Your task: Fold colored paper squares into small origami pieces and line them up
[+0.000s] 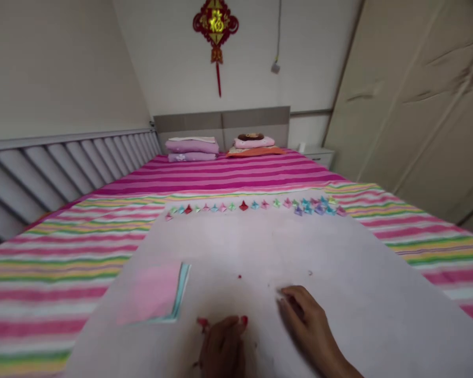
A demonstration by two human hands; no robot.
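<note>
My left hand (223, 344) rests low on a white board (260, 247) laid on the bed, fingers curled, with a small red scrap (202, 323) at its fingertips; what it grips is blurred. My right hand (307, 320) lies palm down on the board to the right, fingers bent and touching the surface, nothing visible in it. A stack of square papers (157, 294), pink on top with teal edges, lies left of my hands. A row of several small folded paper pieces (256, 206) in red, pink, blue and green lines the board's far edge.
The bed carries a striped sheet (43, 273) in pink, green and yellow. Folded bedding (191, 148) and pillows (254, 144) sit at the headboard. A slatted rail (63, 168) runs along the left, a wardrobe (425, 115) stands right, a red knot ornament (216, 26) hangs on the wall.
</note>
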